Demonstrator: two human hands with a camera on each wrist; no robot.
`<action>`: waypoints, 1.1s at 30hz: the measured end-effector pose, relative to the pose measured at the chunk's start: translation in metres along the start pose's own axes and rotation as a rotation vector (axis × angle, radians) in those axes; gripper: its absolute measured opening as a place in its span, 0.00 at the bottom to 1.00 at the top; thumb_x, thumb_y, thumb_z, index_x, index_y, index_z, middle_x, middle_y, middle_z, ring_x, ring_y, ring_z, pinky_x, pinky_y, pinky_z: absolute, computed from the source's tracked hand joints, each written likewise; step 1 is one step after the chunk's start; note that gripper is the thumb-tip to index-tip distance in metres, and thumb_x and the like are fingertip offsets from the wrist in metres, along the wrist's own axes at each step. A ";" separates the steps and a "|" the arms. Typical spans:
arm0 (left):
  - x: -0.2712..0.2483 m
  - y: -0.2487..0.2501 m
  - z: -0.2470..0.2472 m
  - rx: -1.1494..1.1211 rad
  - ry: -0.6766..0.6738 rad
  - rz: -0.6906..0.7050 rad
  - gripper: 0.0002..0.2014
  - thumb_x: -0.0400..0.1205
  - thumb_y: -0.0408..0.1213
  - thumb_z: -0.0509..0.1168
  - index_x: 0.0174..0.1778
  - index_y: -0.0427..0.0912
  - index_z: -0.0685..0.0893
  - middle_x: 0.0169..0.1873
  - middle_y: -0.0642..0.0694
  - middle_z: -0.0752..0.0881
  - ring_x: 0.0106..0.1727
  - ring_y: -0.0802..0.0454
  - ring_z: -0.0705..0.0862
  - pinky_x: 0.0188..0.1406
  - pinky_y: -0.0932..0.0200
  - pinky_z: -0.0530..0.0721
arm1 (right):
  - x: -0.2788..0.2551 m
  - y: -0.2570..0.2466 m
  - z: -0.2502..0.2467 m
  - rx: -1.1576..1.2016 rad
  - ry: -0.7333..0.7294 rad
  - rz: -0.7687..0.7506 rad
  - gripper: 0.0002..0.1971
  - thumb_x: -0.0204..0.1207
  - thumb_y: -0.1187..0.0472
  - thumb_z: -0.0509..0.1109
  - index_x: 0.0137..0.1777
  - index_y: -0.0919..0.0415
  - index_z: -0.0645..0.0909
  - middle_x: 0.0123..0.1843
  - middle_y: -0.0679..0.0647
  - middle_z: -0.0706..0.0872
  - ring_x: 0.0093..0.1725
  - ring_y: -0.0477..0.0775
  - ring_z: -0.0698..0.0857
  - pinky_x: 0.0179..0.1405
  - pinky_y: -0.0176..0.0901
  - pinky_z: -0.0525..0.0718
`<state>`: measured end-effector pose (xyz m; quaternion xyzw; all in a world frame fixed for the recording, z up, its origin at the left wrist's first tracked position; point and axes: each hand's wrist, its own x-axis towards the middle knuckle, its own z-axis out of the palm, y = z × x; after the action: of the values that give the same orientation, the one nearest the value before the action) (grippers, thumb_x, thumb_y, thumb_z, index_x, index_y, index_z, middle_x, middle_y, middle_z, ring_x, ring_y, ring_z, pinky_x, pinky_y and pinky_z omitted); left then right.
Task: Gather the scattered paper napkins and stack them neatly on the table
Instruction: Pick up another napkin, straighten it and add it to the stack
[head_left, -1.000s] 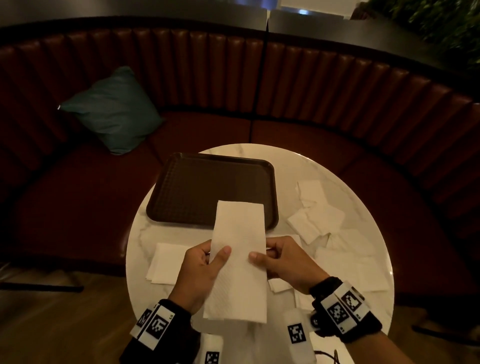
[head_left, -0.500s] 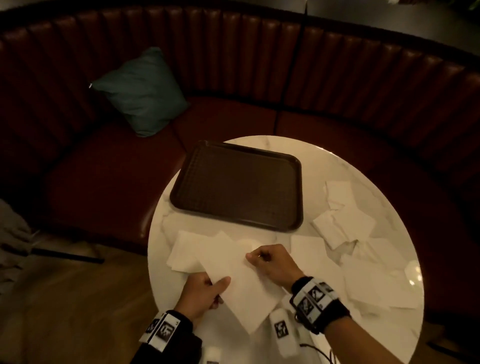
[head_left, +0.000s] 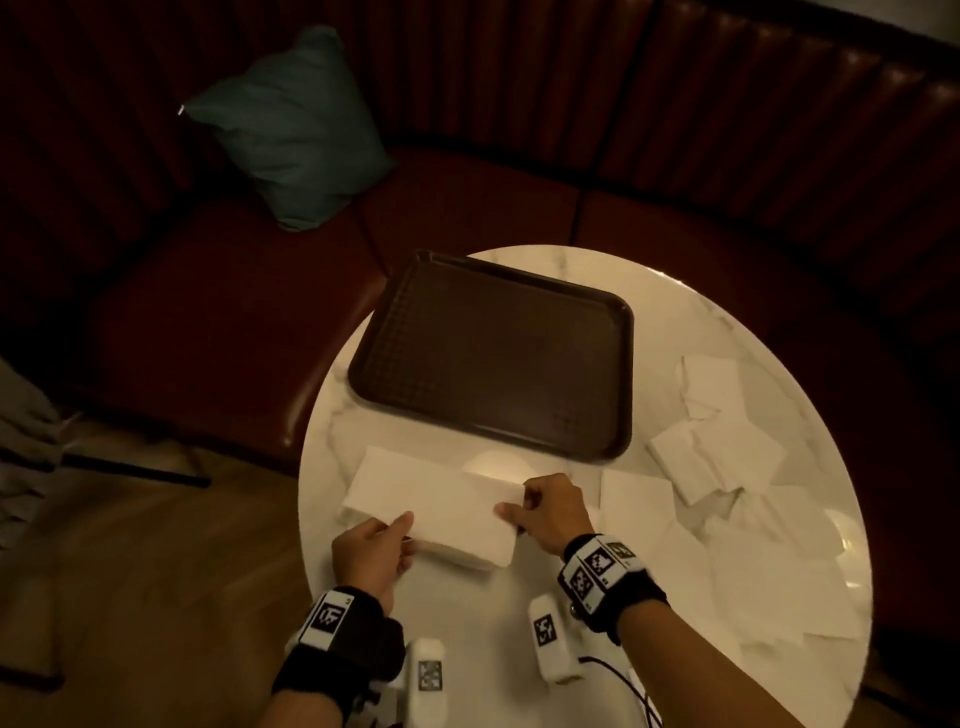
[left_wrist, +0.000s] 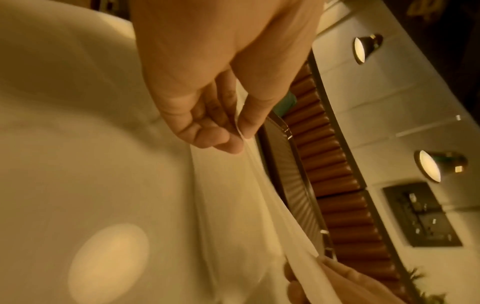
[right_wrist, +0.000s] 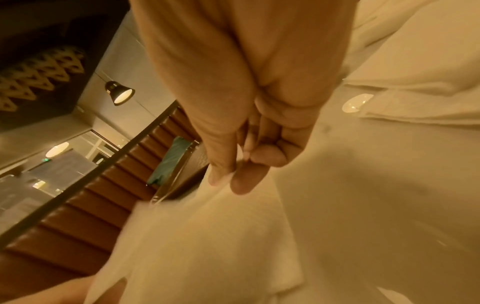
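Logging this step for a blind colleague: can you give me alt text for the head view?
Both hands, left hand and right hand, pinch opposite ends of a white paper napkin above a napkin stack on the round marble table. An empty brown tray sits beyond; loose napkins lie scattered at right.

Restaurant booth: curved tufted leather banquette (head_left: 727, 130), round marble table (head_left: 675, 312), brown serving tray (head_left: 493, 358).

Dim booth (head_left: 467, 208), teal cushion (head_left: 291, 130), wood floor (head_left: 156, 597).
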<state>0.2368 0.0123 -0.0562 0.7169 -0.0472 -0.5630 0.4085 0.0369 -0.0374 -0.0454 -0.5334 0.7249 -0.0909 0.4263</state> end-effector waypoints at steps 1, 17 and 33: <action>0.005 -0.001 -0.001 0.031 0.015 0.015 0.07 0.76 0.27 0.71 0.32 0.32 0.83 0.20 0.42 0.85 0.22 0.51 0.82 0.21 0.63 0.80 | 0.000 0.002 0.002 0.033 0.012 0.016 0.19 0.67 0.54 0.81 0.24 0.58 0.74 0.30 0.57 0.89 0.32 0.52 0.86 0.39 0.39 0.83; 0.003 0.002 0.006 0.827 -0.008 0.085 0.32 0.76 0.59 0.65 0.15 0.35 0.86 0.17 0.44 0.87 0.27 0.46 0.87 0.42 0.56 0.85 | 0.015 0.052 -0.030 0.053 0.426 0.172 0.14 0.72 0.53 0.74 0.52 0.59 0.80 0.55 0.66 0.85 0.57 0.64 0.84 0.53 0.46 0.80; -0.052 -0.004 0.032 0.696 -0.098 0.373 0.18 0.71 0.42 0.76 0.20 0.39 0.80 0.18 0.40 0.86 0.23 0.45 0.83 0.42 0.47 0.87 | 0.009 0.077 -0.083 -0.075 0.442 0.034 0.10 0.78 0.50 0.68 0.55 0.52 0.84 0.50 0.51 0.88 0.53 0.58 0.83 0.62 0.52 0.71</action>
<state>0.1896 0.0256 -0.0192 0.7639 -0.3840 -0.4631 0.2335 -0.0766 -0.0397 -0.0437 -0.5036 0.8125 -0.1713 0.2386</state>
